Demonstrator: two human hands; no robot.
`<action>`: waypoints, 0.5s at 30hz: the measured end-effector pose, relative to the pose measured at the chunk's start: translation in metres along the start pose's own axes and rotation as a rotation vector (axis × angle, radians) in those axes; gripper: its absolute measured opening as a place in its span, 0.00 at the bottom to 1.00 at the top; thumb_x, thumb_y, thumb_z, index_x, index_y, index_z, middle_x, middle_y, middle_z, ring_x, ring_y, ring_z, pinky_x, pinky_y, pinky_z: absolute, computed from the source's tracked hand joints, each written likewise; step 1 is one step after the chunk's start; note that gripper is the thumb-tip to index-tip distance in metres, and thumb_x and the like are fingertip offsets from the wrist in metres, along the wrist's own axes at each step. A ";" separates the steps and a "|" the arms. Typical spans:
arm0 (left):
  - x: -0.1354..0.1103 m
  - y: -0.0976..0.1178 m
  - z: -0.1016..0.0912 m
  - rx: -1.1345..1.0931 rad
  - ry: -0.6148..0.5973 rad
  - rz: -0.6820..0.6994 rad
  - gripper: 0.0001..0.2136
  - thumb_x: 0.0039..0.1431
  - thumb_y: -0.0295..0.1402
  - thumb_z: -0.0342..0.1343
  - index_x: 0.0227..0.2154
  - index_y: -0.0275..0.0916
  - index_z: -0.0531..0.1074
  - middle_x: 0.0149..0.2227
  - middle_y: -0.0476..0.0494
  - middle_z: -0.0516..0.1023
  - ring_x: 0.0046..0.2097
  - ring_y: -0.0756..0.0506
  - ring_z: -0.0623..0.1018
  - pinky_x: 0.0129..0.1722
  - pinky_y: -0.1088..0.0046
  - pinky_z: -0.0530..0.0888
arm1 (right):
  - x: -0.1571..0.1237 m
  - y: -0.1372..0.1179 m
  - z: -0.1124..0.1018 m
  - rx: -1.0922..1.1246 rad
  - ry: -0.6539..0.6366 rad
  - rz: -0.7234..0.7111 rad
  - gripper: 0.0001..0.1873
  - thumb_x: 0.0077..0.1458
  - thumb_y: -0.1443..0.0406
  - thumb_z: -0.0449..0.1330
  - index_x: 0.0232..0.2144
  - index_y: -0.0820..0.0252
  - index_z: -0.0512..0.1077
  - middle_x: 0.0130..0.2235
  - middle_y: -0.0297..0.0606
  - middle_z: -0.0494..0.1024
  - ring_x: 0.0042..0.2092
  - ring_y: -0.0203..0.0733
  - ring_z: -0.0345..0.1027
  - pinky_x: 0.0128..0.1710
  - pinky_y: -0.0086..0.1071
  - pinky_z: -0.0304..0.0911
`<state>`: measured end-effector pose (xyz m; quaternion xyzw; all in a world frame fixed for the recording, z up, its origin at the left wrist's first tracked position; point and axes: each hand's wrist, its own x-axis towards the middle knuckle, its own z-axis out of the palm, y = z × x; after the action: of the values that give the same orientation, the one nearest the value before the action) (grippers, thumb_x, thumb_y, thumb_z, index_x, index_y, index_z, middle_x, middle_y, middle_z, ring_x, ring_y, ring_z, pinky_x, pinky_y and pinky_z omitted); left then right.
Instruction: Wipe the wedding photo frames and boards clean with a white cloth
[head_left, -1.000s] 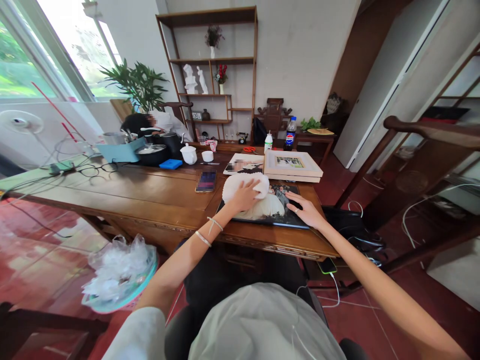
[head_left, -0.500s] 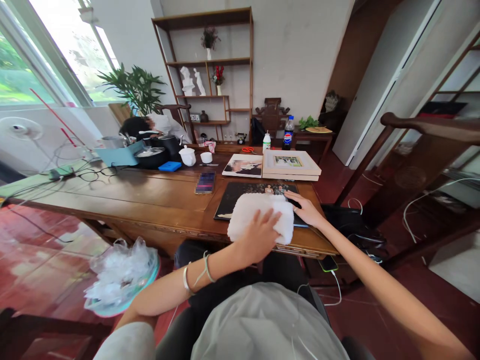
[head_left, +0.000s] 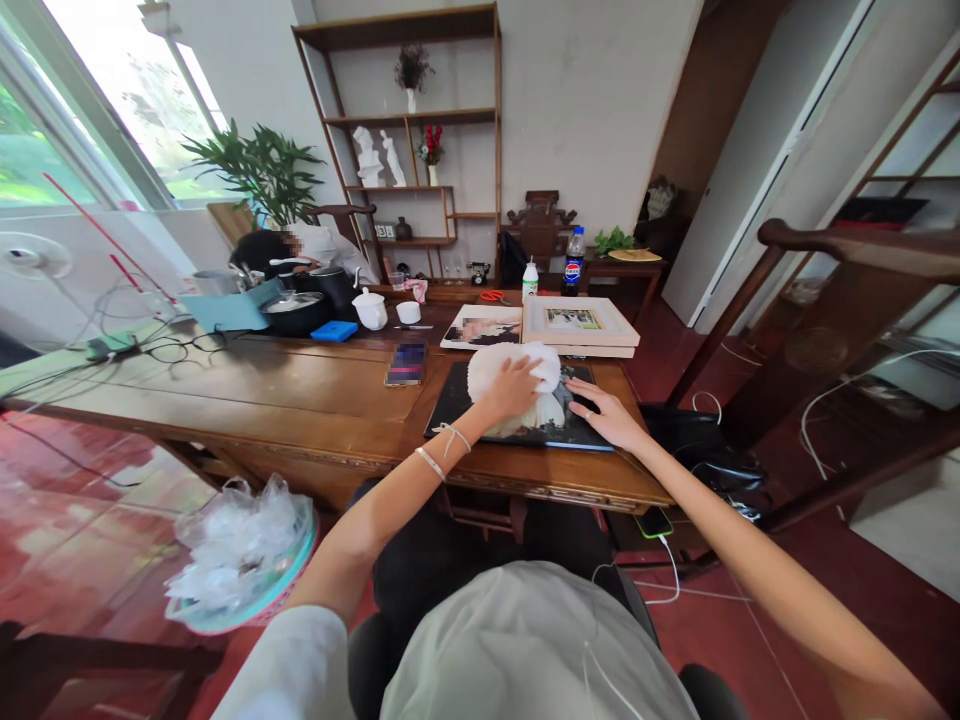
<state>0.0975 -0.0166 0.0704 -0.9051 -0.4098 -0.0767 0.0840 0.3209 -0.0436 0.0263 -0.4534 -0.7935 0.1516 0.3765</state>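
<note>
A dark photo panel (head_left: 450, 400) lies flat at the table's front edge, its picture partly covered. On its upper part rests a folded white fluffy cloth (head_left: 487, 366). My left hand (head_left: 516, 388) lies on top of the cloth with spread fingers and presses it against the panel. To its right, my right hand (head_left: 606, 414) is flat on the panel's right side, fingers stretched out and holding nothing. A pale dress in the printed picture (head_left: 547, 411) shows just below the cloth.
Behind the panel are a photo print (head_left: 484, 328) and stacked white frames (head_left: 619, 330). A phone (head_left: 406, 363) lies to the left, near a white teapot (head_left: 370, 310). Bottles stand farther back. A basket of plastic bags (head_left: 247, 550) is on the floor at left.
My left hand has pushed the cloth away from me, up the panel, uncovering the panel's lower part. My right hand stays on the right side, nearly unmoved.
</note>
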 end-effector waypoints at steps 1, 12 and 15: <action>0.003 0.000 0.001 -0.001 0.001 -0.007 0.15 0.64 0.32 0.46 0.49 0.40 0.72 0.65 0.42 0.56 0.65 0.38 0.56 0.61 0.49 0.56 | 0.000 0.001 0.000 0.005 0.002 0.001 0.20 0.56 0.60 0.57 0.52 0.53 0.72 0.57 0.39 0.71 0.62 0.49 0.58 0.64 0.50 0.50; -0.059 0.092 -0.017 0.090 -0.030 -0.010 0.16 0.64 0.33 0.45 0.47 0.36 0.75 0.64 0.34 0.57 0.64 0.29 0.58 0.59 0.44 0.58 | 0.002 0.006 -0.001 0.024 -0.007 -0.019 0.20 0.55 0.67 0.52 0.49 0.51 0.74 0.56 0.35 0.72 0.61 0.49 0.59 0.63 0.49 0.51; -0.078 0.118 -0.018 0.082 0.008 0.032 0.15 0.63 0.33 0.46 0.45 0.36 0.76 0.64 0.34 0.58 0.63 0.27 0.58 0.59 0.44 0.58 | 0.001 0.007 -0.003 0.059 -0.003 -0.044 0.20 0.55 0.65 0.54 0.50 0.53 0.74 0.56 0.37 0.72 0.61 0.49 0.60 0.63 0.49 0.52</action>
<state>0.1347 -0.1542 0.0610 -0.9071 -0.3975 -0.0623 0.1238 0.3269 -0.0388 0.0242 -0.4243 -0.7991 0.1672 0.3918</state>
